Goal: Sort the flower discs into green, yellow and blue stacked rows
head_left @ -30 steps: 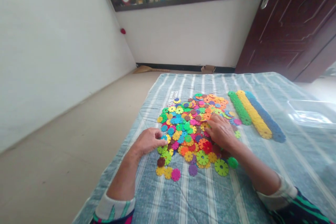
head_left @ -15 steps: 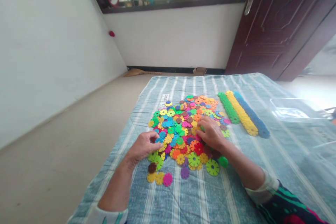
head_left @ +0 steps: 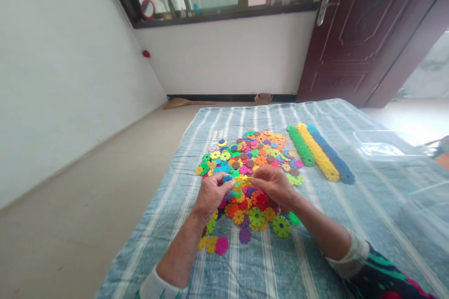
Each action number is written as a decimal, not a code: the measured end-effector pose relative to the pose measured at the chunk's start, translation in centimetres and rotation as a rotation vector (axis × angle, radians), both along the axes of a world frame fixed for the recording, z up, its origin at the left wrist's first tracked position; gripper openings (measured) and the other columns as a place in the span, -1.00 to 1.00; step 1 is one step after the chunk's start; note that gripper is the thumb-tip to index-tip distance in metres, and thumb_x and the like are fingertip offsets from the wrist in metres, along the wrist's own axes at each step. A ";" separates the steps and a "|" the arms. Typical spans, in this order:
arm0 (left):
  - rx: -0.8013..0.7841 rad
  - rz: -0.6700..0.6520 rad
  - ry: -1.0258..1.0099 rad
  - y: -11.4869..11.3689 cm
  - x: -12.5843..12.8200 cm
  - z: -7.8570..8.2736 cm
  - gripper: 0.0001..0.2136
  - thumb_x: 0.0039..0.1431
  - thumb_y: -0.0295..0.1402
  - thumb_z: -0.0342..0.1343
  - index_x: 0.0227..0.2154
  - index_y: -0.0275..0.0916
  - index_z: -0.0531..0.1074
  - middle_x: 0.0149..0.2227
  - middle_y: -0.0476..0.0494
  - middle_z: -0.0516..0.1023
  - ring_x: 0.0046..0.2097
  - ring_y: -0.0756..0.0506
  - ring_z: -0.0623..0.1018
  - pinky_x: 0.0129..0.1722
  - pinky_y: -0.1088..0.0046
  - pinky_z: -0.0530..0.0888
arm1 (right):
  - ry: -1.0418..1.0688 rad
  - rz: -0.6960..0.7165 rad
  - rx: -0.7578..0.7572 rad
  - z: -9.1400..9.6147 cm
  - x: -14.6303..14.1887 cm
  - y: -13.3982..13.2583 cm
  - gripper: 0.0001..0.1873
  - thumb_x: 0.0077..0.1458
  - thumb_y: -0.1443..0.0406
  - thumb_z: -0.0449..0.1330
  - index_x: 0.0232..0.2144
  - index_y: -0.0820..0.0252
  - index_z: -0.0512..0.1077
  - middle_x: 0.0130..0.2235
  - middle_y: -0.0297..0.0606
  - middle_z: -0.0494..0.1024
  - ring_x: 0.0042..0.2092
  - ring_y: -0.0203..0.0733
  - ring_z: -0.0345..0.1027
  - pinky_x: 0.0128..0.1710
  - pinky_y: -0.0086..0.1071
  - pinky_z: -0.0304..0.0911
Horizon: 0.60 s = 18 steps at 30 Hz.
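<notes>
A colourful heap of notched plastic discs [head_left: 257,216] spreads over the striped cloth. Above the middle of it, my left hand [head_left: 212,196] pinches between thumb and fingers, with a blue notched disc [head_left: 228,178] showing at its fingertips. My right hand [head_left: 275,188] is closed on a yellow notched disc [head_left: 247,181], which appears nearly edge-on. Another yellow disc [head_left: 238,183] shows between the two hands; whether the discs are joined I cannot tell. Nearest me lie a magenta disc [head_left: 221,245] and a purple disc [head_left: 245,235].
Right of the heap lie a green row [head_left: 301,147], a yellow row [head_left: 319,153] and a blue row [head_left: 331,155] of discs. Beyond them stands a clear plastic box [head_left: 389,152]. Striped cloth [head_left: 270,271] covers the table; a dark red door [head_left: 351,32] is behind.
Both hands have come up from the heap and toward each other. Discs now show at their fingertips. The view has shifted slightly.
</notes>
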<state>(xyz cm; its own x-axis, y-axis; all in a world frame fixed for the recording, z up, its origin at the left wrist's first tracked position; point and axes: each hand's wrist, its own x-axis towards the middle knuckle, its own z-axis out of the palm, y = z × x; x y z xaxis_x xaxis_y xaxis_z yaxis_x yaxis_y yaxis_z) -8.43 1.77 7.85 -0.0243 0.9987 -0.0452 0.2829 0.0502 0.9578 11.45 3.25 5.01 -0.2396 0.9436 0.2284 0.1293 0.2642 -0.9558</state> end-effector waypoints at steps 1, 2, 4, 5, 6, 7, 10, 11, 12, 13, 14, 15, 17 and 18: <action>0.000 -0.010 -0.020 0.1 0.6 0.2 -0.77 -0.12 -0.19 0.25 -0.53 -0.27 0.46 -0.61 0.09 0.37 -0.54 0.05 0.35 -0.52 0.54 0.33 | 0.026 0.005 -0.018 0.0 -0.2 0.0 -0.77 0.03 0.16 0.23 -0.53 0.17 0.40 -0.54 -0.41 0.41 -0.48 -0.35 0.23 -0.47 -0.46 0.17; 0.001 -0.021 -0.032 0.3 1.2 0.4 -0.78 -0.12 -0.20 0.26 -0.53 -0.27 0.47 -0.60 0.09 0.38 -0.53 0.04 0.37 -0.51 0.54 0.34 | 0.046 0.000 -0.027 0.0 -0.3 0.0 -0.78 0.02 0.17 0.23 -0.54 0.17 0.39 -0.54 -0.42 0.39 -0.49 -0.36 0.21 -0.48 -0.46 0.16; 0.014 -0.035 -0.033 0.6 2.0 0.4 -0.79 -0.12 -0.22 0.25 -0.52 -0.28 0.48 -0.59 0.07 0.40 -0.52 0.03 0.39 -0.51 0.53 0.35 | 0.070 -0.021 -0.036 -0.1 -0.4 0.3 -0.79 0.00 0.19 0.24 -0.54 0.17 0.38 -0.55 -0.44 0.38 -0.50 -0.37 0.20 -0.50 -0.47 0.14; 0.019 -0.039 -0.034 0.7 2.3 0.3 -0.80 -0.12 -0.23 0.25 -0.51 -0.28 0.49 -0.58 0.06 0.42 -0.52 0.03 0.41 -0.50 0.53 0.36 | 0.077 -0.030 -0.043 -0.2 -0.4 0.4 -0.81 0.00 0.20 0.24 -0.54 0.17 0.38 -0.56 -0.44 0.37 -0.51 -0.37 0.19 -0.50 -0.47 0.13; 0.019 -0.045 -0.040 0.9 2.5 0.1 -0.80 -0.10 -0.23 0.24 -0.50 -0.28 0.50 -0.56 0.04 0.44 -0.51 0.02 0.42 -0.49 0.52 0.37 | 0.086 -0.031 -0.055 -0.2 -0.4 0.6 -0.83 -0.01 0.21 0.24 -0.53 0.17 0.38 -0.56 -0.44 0.38 -0.51 -0.37 0.20 -0.50 -0.48 0.14; 0.017 -0.051 -0.051 1.0 2.5 -0.2 -0.80 -0.10 -0.24 0.24 -0.48 -0.29 0.51 -0.54 0.03 0.47 -0.49 0.02 0.44 -0.48 0.52 0.38 | 0.098 -0.026 -0.069 -0.3 -0.4 0.7 -0.84 -0.01 0.23 0.24 -0.52 0.17 0.39 -0.56 -0.44 0.39 -0.51 -0.37 0.21 -0.50 -0.47 0.15; -0.002 -0.068 -0.094 1.4 2.2 -1.1 -0.78 -0.10 -0.25 0.26 -0.42 -0.30 0.53 -0.49 -0.01 0.53 -0.45 -0.01 0.50 -0.41 0.50 0.42 | 0.127 -0.009 -0.095 -0.5 -0.4 1.1 -0.87 -0.01 0.25 0.24 -0.52 0.17 0.40 -0.55 -0.43 0.42 -0.51 -0.36 0.25 -0.49 -0.47 0.17; -0.011 -0.066 -0.110 1.5 2.0 -1.4 -0.77 -0.11 -0.25 0.27 -0.40 -0.30 0.54 -0.48 -0.02 0.55 -0.45 -0.01 0.51 -0.40 0.49 0.43 | 0.124 -0.005 -0.097 -0.6 -0.4 1.2 -0.88 -0.01 0.26 0.24 -0.51 0.18 0.40 -0.54 -0.43 0.42 -0.51 -0.36 0.26 -0.49 -0.47 0.17; -0.023 -0.062 -0.127 1.6 1.8 -1.6 -0.75 -0.11 -0.25 0.28 -0.37 -0.30 0.54 -0.46 -0.03 0.56 -0.44 -0.02 0.52 -0.39 0.49 0.44 | 0.116 -0.002 -0.095 -0.7 -0.4 1.3 -0.89 -0.01 0.27 0.24 -0.51 0.18 0.41 -0.54 -0.42 0.43 -0.50 -0.35 0.27 -0.49 -0.47 0.17; -0.036 -0.060 -0.146 1.7 1.6 -1.8 -0.73 -0.12 -0.24 0.28 -0.35 -0.29 0.54 -0.45 -0.04 0.58 -0.44 -0.03 0.53 -0.39 0.48 0.45 | 0.106 -0.001 -0.089 -0.8 -0.4 1.5 -0.90 -0.01 0.29 0.24 -0.51 0.18 0.42 -0.54 -0.42 0.43 -0.50 -0.35 0.27 -0.49 -0.48 0.16; -0.050 -0.061 -0.164 1.8 1.5 -1.9 -0.72 -0.11 -0.23 0.29 -0.34 -0.29 0.55 -0.42 -0.05 0.59 -0.44 -0.04 0.54 -0.39 0.47 0.46 | 0.094 -0.001 -0.078 -0.8 -0.3 1.5 -0.91 -0.01 0.30 0.24 -0.51 0.19 0.43 -0.53 -0.43 0.43 -0.49 -0.36 0.27 -0.49 -0.48 0.16; -0.062 -0.068 -0.176 1.8 1.4 -2.0 -0.71 -0.11 -0.21 0.30 -0.33 -0.29 0.55 -0.41 -0.06 0.61 -0.43 -0.05 0.55 -0.38 0.46 0.47 | 0.081 -0.001 -0.063 -0.8 -0.3 1.6 -0.92 -0.02 0.32 0.25 -0.51 0.19 0.43 -0.53 -0.43 0.42 -0.49 -0.36 0.26 -0.49 -0.49 0.15; -0.062 -0.094 -0.174 1.9 1.4 -2.0 -0.69 -0.10 -0.18 0.31 -0.32 -0.27 0.57 -0.38 -0.09 0.63 -0.41 -0.07 0.57 -0.36 0.44 0.50 | 0.063 -0.008 -0.031 -0.8 -0.2 1.7 -0.91 -0.02 0.33 0.26 -0.53 0.20 0.44 -0.53 -0.45 0.40 -0.49 -0.39 0.22 -0.49 -0.50 0.13; -0.044 -0.112 -0.160 1.9 1.5 -2.0 -0.69 -0.10 -0.17 0.31 -0.32 -0.26 0.58 -0.36 -0.10 0.64 -0.38 -0.09 0.58 -0.32 0.42 0.51 | 0.060 -0.013 -0.022 -0.8 -0.2 1.7 -0.90 -0.01 0.33 0.27 -0.53 0.21 0.44 -0.54 -0.45 0.39 -0.49 -0.39 0.20 -0.49 -0.50 0.12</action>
<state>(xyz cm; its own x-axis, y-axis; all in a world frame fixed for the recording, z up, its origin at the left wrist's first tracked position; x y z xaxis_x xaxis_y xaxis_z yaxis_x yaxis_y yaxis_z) -6.94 3.62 5.90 0.0982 0.9917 -0.0830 0.1338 0.0695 0.9886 11.28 5.00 4.23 -0.2134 0.9517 0.2208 0.0754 0.2414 -0.9675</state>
